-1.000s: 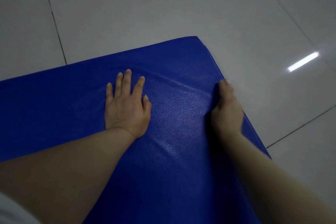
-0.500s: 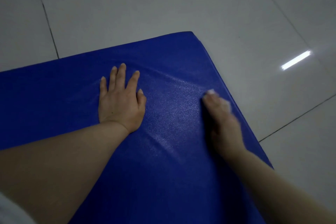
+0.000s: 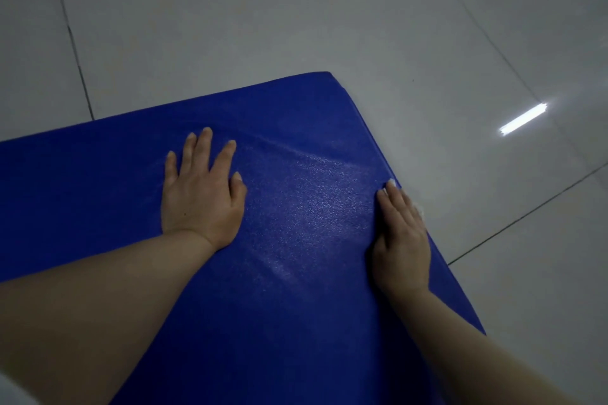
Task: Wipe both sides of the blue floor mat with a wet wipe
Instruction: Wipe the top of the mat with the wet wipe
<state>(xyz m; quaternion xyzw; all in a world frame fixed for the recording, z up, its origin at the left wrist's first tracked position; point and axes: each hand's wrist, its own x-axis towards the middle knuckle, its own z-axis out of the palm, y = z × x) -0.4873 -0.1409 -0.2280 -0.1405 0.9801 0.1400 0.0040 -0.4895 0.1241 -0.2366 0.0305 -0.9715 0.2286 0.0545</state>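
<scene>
The blue floor mat (image 3: 296, 273) lies flat on the tiled floor, one corner pointing away from me. My left hand (image 3: 200, 194) rests palm down on it with fingers spread and straight. My right hand (image 3: 401, 237) lies flat along the mat's right edge, fingers straight, pressing a white wet wipe (image 3: 419, 209) against the mat. Only a small white bit of the wipe shows beside the fingers; most of it is hidden under the hand. A damp sheen marks the mat between my hands.
Pale glossy floor tiles (image 3: 329, 26) with dark grout lines surround the mat. A bright reflection of a ceiling light (image 3: 523, 118) shows on the floor to the right. A bit of white sleeve sits at the bottom left corner.
My right hand has slid back and forth along the mat's right edge with the wipe, ending at the edge itself. My left hand has stayed pressed on the mat.
</scene>
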